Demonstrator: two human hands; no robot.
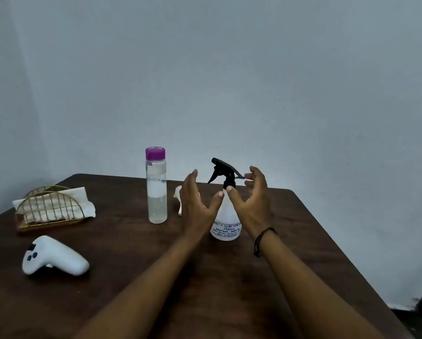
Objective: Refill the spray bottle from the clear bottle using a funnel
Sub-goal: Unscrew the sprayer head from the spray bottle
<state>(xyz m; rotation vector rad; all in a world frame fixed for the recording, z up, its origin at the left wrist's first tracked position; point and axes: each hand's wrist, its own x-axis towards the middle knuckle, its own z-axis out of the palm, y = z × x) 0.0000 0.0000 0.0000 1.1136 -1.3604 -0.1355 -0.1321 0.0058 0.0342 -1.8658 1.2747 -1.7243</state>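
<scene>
Your two forearms reach in from the near edge over the dark wooden counter [315,241], and both hands frame the spray bottle [225,225]. Your left hand [196,206] is spread wide, palm turned toward the bottle, with its thumb just touching or nearly touching the bottle's shoulder; this grip has nothing closed in it. Your right hand [252,199] is cupped open on the other side, thumb tip at the black collar [229,184] under the trigger head [223,167] and fingertips curled beside the rear of that head. Whether they actually touch it is hard to tell, and this grip has not closed around anything either. A dark cord band [263,241] circles your right wrist.

Between your hands, the spray bottle stands upright on the counter, white with printed text, its head screwed on. Just behind your left hand, a pale funnel [178,199] lies on the counter, partly hidden. Further left of that hand stands the clear bottle [156,189], upright, purple cap [155,153] on, liquid inside. Well beyond it to the left sits a gold wire holder [47,209] with paper napkins [80,199], and nearer you a white controller [53,256].
</scene>
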